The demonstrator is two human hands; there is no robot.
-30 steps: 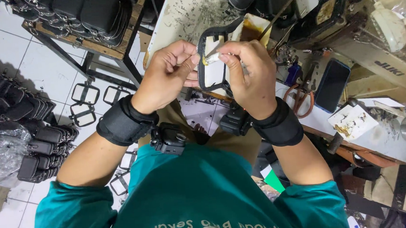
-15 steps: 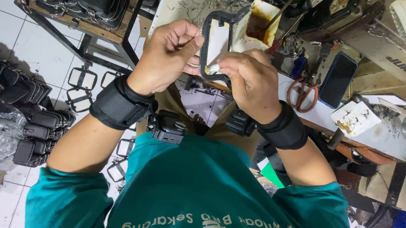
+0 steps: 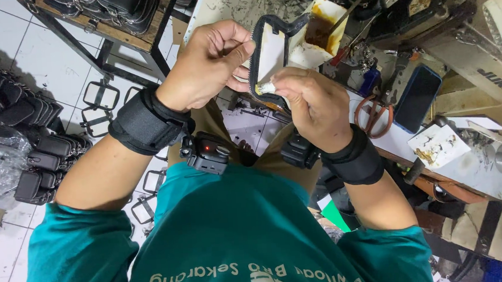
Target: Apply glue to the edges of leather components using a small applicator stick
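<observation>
Both hands (image 3: pixel 214 62) (image 3: pixel 313 105) clamped on black zippered frame (image 3: pixel 268 38), beside glue-filled paper tray (image 3: pixel 320 32).

A person seen from above wears a teal short-sleeved shirt (image 3: pixel 251 239) with pale lettering printed across the chest. The sleeves end above the elbows, leaving the forearms bare. Each wrist carries a wide black fabric wrist band (image 3: pixel 145 123), a matching one (image 3: pixel 354 159) on the other arm, both snug and slightly padded, with stitched edges. A small black boxy device (image 3: pixel 208 153) with a tiny red light sits at the front of the chest, and a second black device (image 3: pixel 299 151) sits beside it. Khaki trousers (image 3: pixel 269 160) show below.
</observation>
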